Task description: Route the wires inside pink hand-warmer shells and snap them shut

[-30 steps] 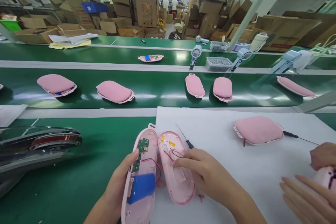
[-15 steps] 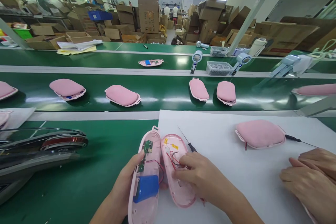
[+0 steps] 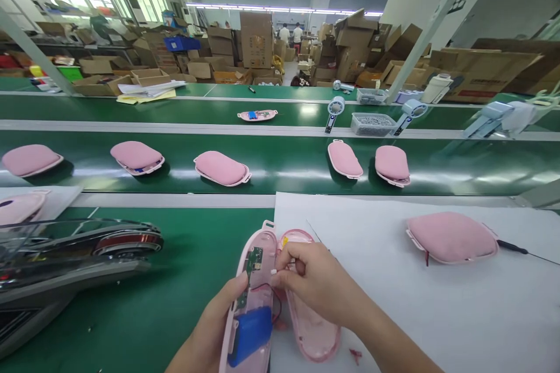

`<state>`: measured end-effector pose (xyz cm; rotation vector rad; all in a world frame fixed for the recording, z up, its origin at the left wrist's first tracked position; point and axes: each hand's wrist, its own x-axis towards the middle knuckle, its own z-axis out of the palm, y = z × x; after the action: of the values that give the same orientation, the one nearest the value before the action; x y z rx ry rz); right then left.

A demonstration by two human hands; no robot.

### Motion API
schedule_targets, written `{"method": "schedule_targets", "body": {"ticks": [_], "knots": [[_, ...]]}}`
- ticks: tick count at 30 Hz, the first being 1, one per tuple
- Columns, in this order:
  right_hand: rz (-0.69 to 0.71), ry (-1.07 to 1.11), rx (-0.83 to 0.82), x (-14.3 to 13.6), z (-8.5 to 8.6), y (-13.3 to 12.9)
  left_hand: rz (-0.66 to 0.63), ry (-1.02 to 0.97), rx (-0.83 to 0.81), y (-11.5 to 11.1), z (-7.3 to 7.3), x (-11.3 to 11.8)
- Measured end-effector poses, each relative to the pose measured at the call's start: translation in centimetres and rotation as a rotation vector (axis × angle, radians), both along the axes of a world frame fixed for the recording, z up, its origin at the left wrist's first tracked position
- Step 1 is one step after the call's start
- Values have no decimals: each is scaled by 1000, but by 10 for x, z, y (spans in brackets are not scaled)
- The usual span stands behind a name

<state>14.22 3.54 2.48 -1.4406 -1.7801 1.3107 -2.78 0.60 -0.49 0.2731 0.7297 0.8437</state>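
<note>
My left hand [image 3: 219, 326] grips the left edge of an open pink shell half [image 3: 251, 297], which carries a green circuit board [image 3: 254, 259] and a blue battery [image 3: 251, 335]. Beside it lies the second pink shell half [image 3: 310, 326]. My right hand [image 3: 315, 282] hovers over that half and pinches a small white connector [image 3: 273, 273] on red and black wires, right at the circuit board. A thin black-handled tool lies mostly hidden behind my right hand.
A white sheet [image 3: 437, 303] covers the bench on the right, with a closed pink unit [image 3: 450, 238] and a black probe [image 3: 511, 246]. Several closed pink units [image 3: 221, 168] ride the green conveyor [image 3: 280, 157]. A metal fixture [image 3: 74, 256] sits left. Screw tray [image 3: 374, 123], cardboard boxes behind.
My right hand lifted off the right shell half and carried the wire connector up to the circuit board. The other person's hands at the right edge have left view. The camera tilted up.
</note>
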Motion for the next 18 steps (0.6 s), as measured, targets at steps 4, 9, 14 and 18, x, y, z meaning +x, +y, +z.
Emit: {"method": "schedule_targets", "body": {"ticks": [4,9,14,18], "knots": [[-34,63,-161,-4,-1,2,19,87,35,6,4,4],[53,180,-244,-7,-3,1,2,108,22,0,1,0],[23,133,-210,-9,1,1,-73,130,49,7,-8,-3],[-44,130,-202,-12,-1,2,-168,217,167,25,-11,5]]}}
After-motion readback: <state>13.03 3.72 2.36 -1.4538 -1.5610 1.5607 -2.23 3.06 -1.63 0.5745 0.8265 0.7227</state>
